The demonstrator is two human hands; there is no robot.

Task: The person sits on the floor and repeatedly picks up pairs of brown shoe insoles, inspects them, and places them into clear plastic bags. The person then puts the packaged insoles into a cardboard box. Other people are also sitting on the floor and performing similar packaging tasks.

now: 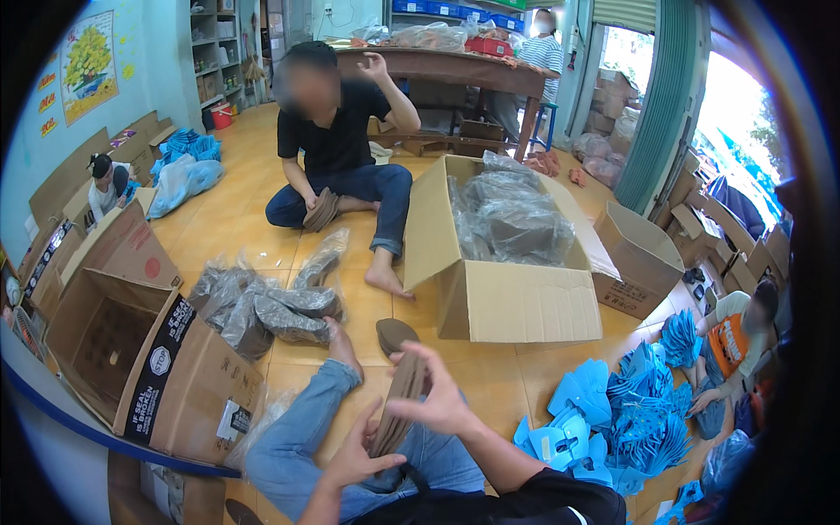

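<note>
A stack of brown, flat, rounded pieces (402, 394) is held upright above my lap, between my two hands. My left hand (360, 457) grips its lower end, thumb on the near side. My right hand (435, 395) reaches around the upper end, thumb and fingers at its edges. Just beyond the stack, one similar brown piece (396, 336) lies flat on the tiled floor. Clear plastic bags of brown pieces (293, 313) are heaped past my bent leg (297, 437). What the pieces are for cannot be made out.
A large open carton (525, 302) full of plastic-wrapped brown pieces stands ahead. Facing me, a seated person (337, 131) holds brown pieces. Left is an open carton (201, 385); right, a pile of blue cut pieces (643, 407) near another person (735, 350). A brown carton (639, 262) stands farther right.
</note>
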